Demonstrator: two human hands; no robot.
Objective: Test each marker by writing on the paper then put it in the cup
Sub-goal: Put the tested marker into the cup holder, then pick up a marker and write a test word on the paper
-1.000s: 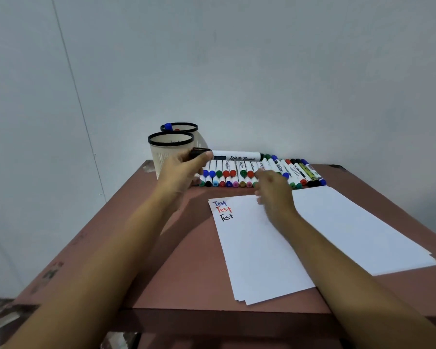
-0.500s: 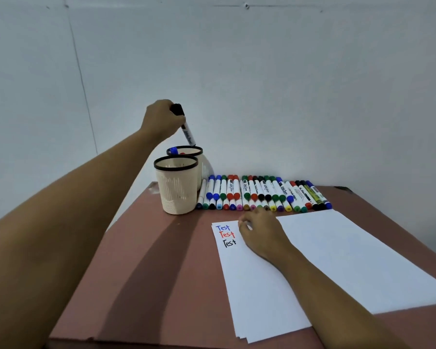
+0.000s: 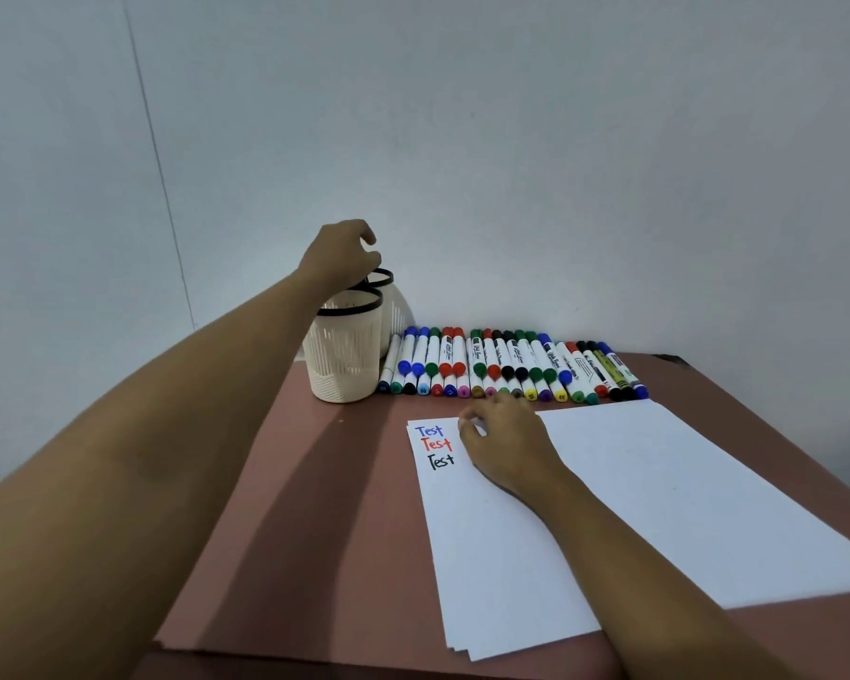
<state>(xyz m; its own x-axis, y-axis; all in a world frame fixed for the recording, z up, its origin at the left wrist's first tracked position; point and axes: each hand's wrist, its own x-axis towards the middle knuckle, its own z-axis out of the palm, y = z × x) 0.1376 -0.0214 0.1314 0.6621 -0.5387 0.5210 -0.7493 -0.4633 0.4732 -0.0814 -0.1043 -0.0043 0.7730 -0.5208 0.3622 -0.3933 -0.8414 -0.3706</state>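
My left hand [image 3: 342,255] hovers just above the far cream cup [image 3: 394,306], fingers loosely curled with nothing in them. The near cream cup [image 3: 345,355] with a black rim stands in front of it. A row of capped markers [image 3: 511,368] in several colours lies along the back of the table. My right hand [image 3: 504,439] rests on the white paper [image 3: 634,493], beside three lines reading "Test" in blue, red and black [image 3: 435,445]. No marker shows in either hand.
The brown table [image 3: 315,507] stands against a pale wall. Its front edge runs close under the paper stack, and its right edge falls away past the sheets.
My left hand carried the black marker from the table up over the far cup; now the marker is gone from the hand, which sits lower above the cup. The right hand stayed on the paper.
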